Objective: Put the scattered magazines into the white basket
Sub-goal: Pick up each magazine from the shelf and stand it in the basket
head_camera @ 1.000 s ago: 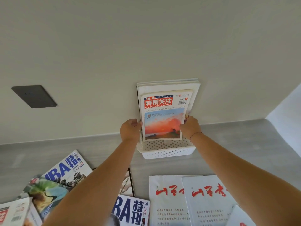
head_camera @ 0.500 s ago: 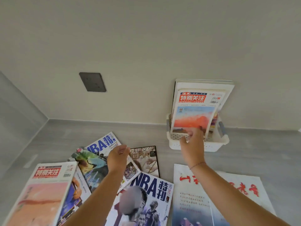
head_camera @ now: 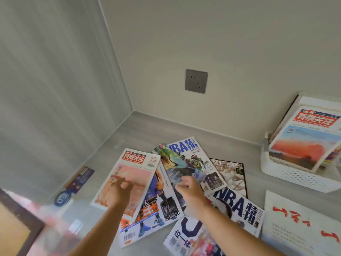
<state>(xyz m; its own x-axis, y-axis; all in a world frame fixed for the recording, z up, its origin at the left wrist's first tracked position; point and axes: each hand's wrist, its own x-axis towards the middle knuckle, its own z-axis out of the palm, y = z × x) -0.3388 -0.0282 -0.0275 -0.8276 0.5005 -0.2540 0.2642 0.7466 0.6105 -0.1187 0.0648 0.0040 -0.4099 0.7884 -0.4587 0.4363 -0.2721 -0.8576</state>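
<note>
Loose magazines [head_camera: 195,159] sprawled flat, overlapping every which way; white basket [head_camera: 287,174] off right, a few stood tilted inside already.

Socket [head_camera: 196,81]: grey plate on the cream wall [head_camera: 230,43]; I take it as my landmark.
Side wall [head_camera: 46,80]: pale grey and streaked, left of the socket; I see it meet the cream wall in a corner.
Surface [head_camera: 145,129]: grey, below the socket, reaching both walls.
Strip [head_camera: 81,177]: purple, with a blue round piece at its near end, down-left of the socket at the side wall's foot; too blurred for me to read.
Frame [head_camera: 22,217]: dark brown edge, farthest down-left of the socket, blurred.
</note>
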